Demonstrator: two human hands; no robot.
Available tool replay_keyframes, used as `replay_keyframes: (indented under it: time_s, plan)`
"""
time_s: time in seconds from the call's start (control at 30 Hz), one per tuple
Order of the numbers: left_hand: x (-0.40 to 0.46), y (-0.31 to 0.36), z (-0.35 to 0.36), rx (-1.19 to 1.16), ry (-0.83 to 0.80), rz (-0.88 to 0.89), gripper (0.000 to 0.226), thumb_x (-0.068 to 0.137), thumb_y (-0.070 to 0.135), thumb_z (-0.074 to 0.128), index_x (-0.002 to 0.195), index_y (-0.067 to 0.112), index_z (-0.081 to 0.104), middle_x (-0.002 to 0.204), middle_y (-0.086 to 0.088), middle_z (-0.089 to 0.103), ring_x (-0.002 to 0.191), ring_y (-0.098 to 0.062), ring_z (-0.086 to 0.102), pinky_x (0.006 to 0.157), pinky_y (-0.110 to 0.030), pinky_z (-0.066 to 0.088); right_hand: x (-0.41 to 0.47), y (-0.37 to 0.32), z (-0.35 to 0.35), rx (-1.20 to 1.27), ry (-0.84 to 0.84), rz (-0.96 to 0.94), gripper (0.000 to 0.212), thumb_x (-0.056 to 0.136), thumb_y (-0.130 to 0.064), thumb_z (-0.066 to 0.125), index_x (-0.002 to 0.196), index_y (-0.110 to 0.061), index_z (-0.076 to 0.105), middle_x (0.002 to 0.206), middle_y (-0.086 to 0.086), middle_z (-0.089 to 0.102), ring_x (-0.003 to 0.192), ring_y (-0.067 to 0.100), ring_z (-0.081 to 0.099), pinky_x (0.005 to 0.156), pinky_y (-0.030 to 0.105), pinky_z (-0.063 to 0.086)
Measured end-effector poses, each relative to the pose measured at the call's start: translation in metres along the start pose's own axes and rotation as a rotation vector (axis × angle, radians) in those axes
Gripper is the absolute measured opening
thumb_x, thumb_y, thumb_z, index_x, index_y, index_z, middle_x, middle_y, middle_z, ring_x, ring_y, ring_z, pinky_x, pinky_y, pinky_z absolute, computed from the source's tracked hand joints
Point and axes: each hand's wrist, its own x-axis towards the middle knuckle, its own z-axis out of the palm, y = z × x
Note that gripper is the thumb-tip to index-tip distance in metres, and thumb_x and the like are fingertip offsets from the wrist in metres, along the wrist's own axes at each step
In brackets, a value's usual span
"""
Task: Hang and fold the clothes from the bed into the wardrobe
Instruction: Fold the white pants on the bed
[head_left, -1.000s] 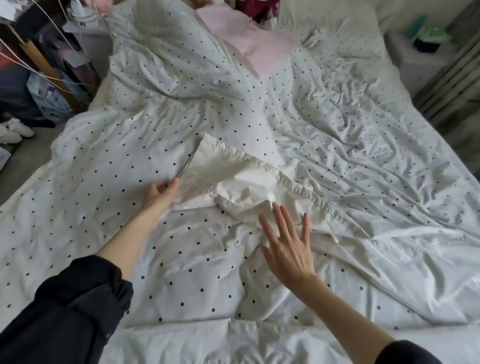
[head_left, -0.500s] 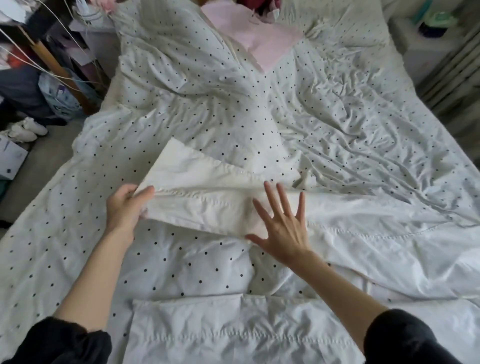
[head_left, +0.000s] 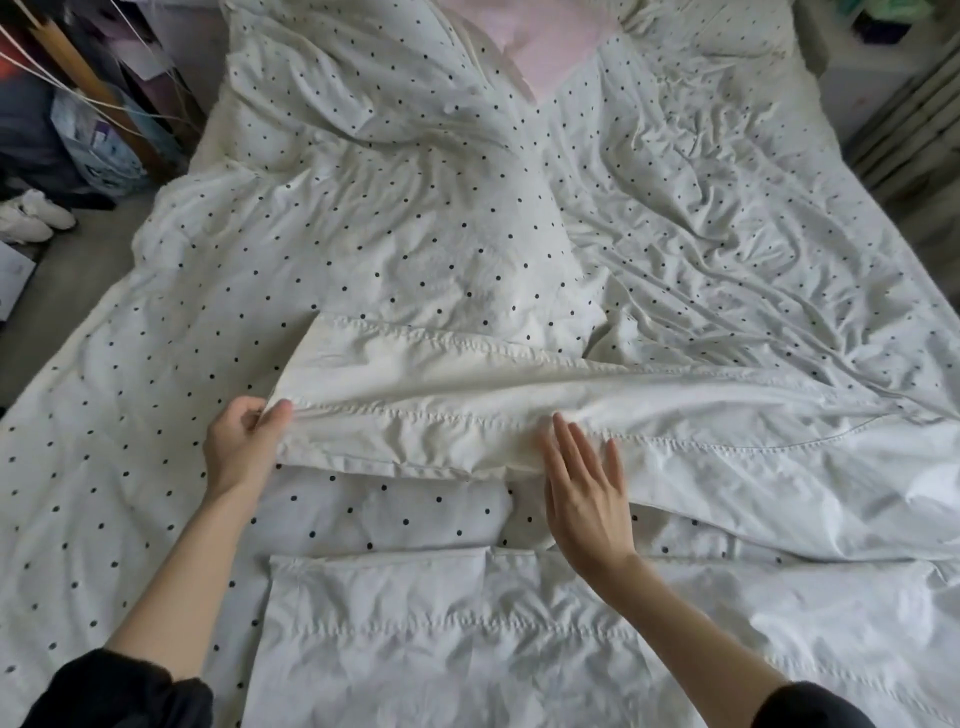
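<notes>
White cloth (head_left: 467, 415) across mid-frame on the dotted bed (head_left: 415, 234); left corner pinched by left hand (head_left: 236, 449) fingers (head_left: 278, 410). Right hand (head_left: 584, 493) flat, straight fingers (head_left: 569, 447) pressing its lower edge.

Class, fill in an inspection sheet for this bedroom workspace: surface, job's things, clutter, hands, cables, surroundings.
Surface: bed with dotted duvet, rumpled.
Job's things: white garment spread across the duvet; a second white panel lies nearer the person.
Clutter: pink cloth at the head of the bed.
Hands: left hand pinches the garment's left end; right hand lies flat on it.
Cables: thin white cords at upper left.
Surroundings: white shoes and bags on the floor, left.
</notes>
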Motion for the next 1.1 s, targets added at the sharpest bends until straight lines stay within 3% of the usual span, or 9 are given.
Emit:
replay_keyframes:
  time_s: [0.1, 0.23, 0.33, 0.43, 0.63, 0.8, 0.87, 1.0, 1.1]
  plan:
    - [-0.002, -0.014, 0.006, 0.162, -0.009, 0.005, 0.014, 0.089, 0.020, 0.060, 0.093, 0.006, 0.057, 0.091, -0.012, 0.060, 0.083, -0.025, 0.053, 0.072, -0.030, 0.038, -0.010, 0.006, 0.002, -0.033, -0.114, -0.120, 0.049, 0.089, -0.031, 0.035, 0.134, -0.014, 0.044, 0.143, 0.012, 0.045, 0.129, 0.033, 0.045, 0.097, 0.066, 0.036]
    - [-0.010, -0.031, 0.014, 0.341, -0.041, -0.022, 0.036, 0.090, 0.012, 0.054, 0.125, 0.006, 0.047, 0.121, -0.017, 0.056, 0.107, -0.035, 0.054, 0.087, -0.040, 0.042, -0.025, 0.003, 0.004, -0.037, -0.196, -0.074, 0.059, 0.090, -0.041, 0.033, 0.143, -0.016, 0.032, 0.152, 0.011, 0.029, 0.142, 0.027, 0.020, 0.109, 0.065, 0.017]
    - [-0.037, -0.031, 0.021, 0.527, 0.065, 0.215, 0.046, 0.088, 0.006, 0.053, 0.133, 0.005, 0.043, 0.133, -0.021, 0.046, 0.123, -0.039, 0.042, 0.098, -0.053, 0.036, -0.048, -0.011, 0.000, -0.014, -0.225, -0.100, 0.057, 0.092, -0.042, 0.032, 0.144, -0.018, 0.032, 0.154, 0.010, 0.024, 0.143, 0.025, 0.015, 0.108, 0.062, 0.012]
    - [-0.088, -0.045, 0.035, 0.663, 0.044, 0.562, 0.047, 0.085, 0.000, 0.051, 0.131, 0.004, 0.048, 0.138, -0.022, 0.046, 0.130, -0.040, 0.038, 0.105, -0.059, 0.028, -0.083, -0.021, 0.000, -0.011, -0.279, -0.129, 0.056, 0.092, -0.043, 0.033, 0.142, -0.020, 0.037, 0.153, 0.009, 0.027, 0.143, 0.025, 0.016, 0.106, 0.063, 0.014]
    - [-0.214, -0.086, 0.075, 0.653, -0.320, 0.944, 0.048, 0.091, 0.017, 0.030, 0.138, 0.013, 0.036, 0.147, -0.012, 0.039, 0.138, -0.026, 0.030, 0.109, -0.050, 0.025, -0.138, 0.000, -0.017, -0.006, -0.290, 0.016, 0.056, 0.091, -0.041, 0.036, 0.143, -0.020, 0.035, 0.153, 0.009, 0.028, 0.144, 0.022, 0.013, 0.111, 0.057, 0.009]
    - [-0.296, -0.106, 0.109, 0.730, -0.612, 0.936, 0.049, 0.095, 0.032, 0.030, 0.139, 0.014, 0.039, 0.149, -0.019, 0.033, 0.134, -0.032, 0.034, 0.096, -0.055, 0.045, -0.201, 0.058, -0.037, -0.035, -0.355, 0.086, 0.053, 0.091, -0.040, 0.036, 0.141, -0.021, 0.038, 0.152, 0.012, 0.031, 0.143, 0.024, 0.016, 0.109, 0.060, 0.011]
    - [-0.317, -0.103, 0.118, 0.772, -0.666, 0.908, 0.056, 0.092, 0.041, 0.033, 0.142, 0.016, 0.035, 0.150, -0.022, 0.028, 0.133, -0.034, 0.038, 0.094, -0.059, 0.045, -0.231, 0.084, -0.047, -0.036, -0.383, 0.111, 0.052, 0.095, -0.042, 0.032, 0.141, -0.021, 0.039, 0.152, 0.011, 0.030, 0.143, 0.024, 0.018, 0.110, 0.058, 0.012]
    - [-0.346, -0.095, 0.135, 0.767, -0.719, 1.088, 0.090, 0.077, 0.056, 0.058, 0.150, 0.028, 0.014, 0.153, -0.018, 0.021, 0.140, -0.031, 0.020, 0.099, -0.064, 0.034, -0.281, 0.136, -0.070, -0.019, -0.408, 0.133, 0.053, 0.101, -0.039, 0.010, 0.145, -0.019, 0.032, 0.155, 0.008, 0.025, 0.143, 0.023, 0.017, 0.112, 0.055, 0.011]
    - [-0.354, -0.084, 0.150, 0.914, -0.715, 1.113, 0.110, 0.060, 0.048, 0.081, 0.149, 0.030, 0.020, 0.152, -0.014, 0.024, 0.139, -0.030, 0.020, 0.095, -0.065, 0.038, -0.299, 0.182, -0.084, -0.059, -0.407, 0.121, 0.053, 0.095, -0.028, 0.024, 0.147, -0.018, 0.028, 0.155, 0.008, 0.025, 0.142, 0.024, 0.021, 0.112, 0.053, 0.015]
